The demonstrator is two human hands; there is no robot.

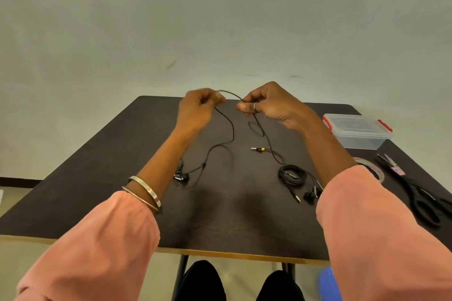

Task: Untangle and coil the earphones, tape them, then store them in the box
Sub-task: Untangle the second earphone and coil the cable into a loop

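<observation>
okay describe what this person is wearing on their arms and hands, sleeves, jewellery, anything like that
Both arms wear loose salmon-pink sleeves, the left sleeve and right sleeve pushed up to leave the forearms bare. The left wrist carries two thin silver-coloured bangles. The left hand shows no ring from this view; the right hand has a silver-coloured ring on one of its fingers. No gloves or watch are visible.
</observation>
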